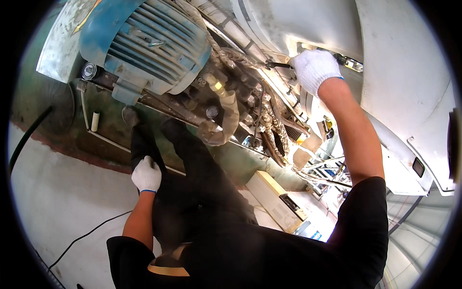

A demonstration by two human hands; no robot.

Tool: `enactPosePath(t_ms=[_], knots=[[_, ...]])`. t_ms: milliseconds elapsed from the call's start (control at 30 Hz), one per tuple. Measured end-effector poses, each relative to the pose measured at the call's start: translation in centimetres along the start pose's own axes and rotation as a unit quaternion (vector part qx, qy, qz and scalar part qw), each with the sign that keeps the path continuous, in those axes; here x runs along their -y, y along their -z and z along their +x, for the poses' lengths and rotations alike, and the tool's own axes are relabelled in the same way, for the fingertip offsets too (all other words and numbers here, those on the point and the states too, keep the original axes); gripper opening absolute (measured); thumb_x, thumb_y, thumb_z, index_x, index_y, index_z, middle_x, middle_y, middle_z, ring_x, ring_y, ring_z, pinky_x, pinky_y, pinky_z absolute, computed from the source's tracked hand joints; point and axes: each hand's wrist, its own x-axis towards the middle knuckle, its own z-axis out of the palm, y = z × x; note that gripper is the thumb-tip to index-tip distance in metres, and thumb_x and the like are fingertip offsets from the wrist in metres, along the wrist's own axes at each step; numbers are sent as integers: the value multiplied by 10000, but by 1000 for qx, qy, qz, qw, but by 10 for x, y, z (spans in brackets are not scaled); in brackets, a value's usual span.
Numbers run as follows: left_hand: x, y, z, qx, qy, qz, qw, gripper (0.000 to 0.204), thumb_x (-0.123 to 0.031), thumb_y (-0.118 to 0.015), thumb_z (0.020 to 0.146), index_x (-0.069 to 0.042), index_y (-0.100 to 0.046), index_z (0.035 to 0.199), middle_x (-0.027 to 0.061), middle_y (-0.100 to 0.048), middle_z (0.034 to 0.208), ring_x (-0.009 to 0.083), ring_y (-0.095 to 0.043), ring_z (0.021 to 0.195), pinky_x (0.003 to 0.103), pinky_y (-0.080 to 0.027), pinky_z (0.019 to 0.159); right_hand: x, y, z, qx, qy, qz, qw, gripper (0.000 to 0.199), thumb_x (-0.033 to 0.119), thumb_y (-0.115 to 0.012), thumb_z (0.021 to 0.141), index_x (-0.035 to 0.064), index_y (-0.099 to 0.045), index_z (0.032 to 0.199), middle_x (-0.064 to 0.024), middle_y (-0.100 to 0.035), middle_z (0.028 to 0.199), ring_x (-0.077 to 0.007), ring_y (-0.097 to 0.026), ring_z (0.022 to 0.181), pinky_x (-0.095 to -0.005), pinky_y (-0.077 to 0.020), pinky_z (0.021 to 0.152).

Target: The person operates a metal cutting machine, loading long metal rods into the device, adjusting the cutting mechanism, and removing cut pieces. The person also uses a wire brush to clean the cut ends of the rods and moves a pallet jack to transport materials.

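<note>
My right hand (315, 70), in a white knitted glove, is closed round a dark bar-like tool (278, 64) at a slot in the pale machine casing (313, 21). One end of the tool sticks out to the left of the fist; its exact kind is not clear. Something dark also shows past the fist on the right, by the bright edge of the slot. Low on the left, my left hand (147, 174) rests against my dark trouser leg (166, 192). It wears the same kind of glove, its fingers curled; whatever they may hold is hidden.
A blue-grey finned motor (156, 45) fills the upper left. Right of it run foil-wrapped hoses (231, 113) and greasy pipes. A cream box-shaped unit (274, 200) stands on the floor below. A black cable (89, 233) trails across the floor at left.
</note>
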Motion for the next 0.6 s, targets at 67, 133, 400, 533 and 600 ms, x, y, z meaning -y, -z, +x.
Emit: enactPosePath(t_ms=[67,133,400,533,600], knots=[[0,0,0,-2,3,-7,1000,152,-261,-711,967,-110,-697,956,148,-756,925,420,-749,892,568,-588,765,4,12,4,11,-1,-6,1000,250,138,-646,970,68,-874,1044,-231,-832,1090,-382,-825,1042,-500,-670,888],[2,-1,0,-5,2,-6,1000,155,-263,-711,967,-109,-697,960,149,-756,927,418,-749,894,566,-589,765,7,20,9,12,19,-22,1000,255,126,-626,983,57,-860,1058,-230,-825,1085,-400,-817,1022,-507,-662,885],[6,2,2,-2,6,-3,1000,169,-277,-714,968,-109,-700,965,146,-764,946,414,-754,901,559,-594,767,20,39,29,89,16,-23,996,281,145,-631,1022,53,-863,1152,-207,-824,1220,-394,-808,1111,-491,-657,954],[8,4,2,-2,7,-10,1000,171,-280,-715,967,-110,-701,967,145,-766,951,412,-755,901,559,-595,770,24,41,35,107,13,-28,994,283,148,-639,1021,50,-859,1170,-201,-823,1235,-390,-806,1127,-489,-658,957],[8,5,3,-2,7,-9,1000,169,-279,-716,965,-111,-701,965,144,-765,949,412,-755,899,558,-596,768,25,40,37,107,15,-32,994,282,142,-645,1017,48,-857,1177,-195,-824,1237,-388,-806,1132,-488,-658,957]])
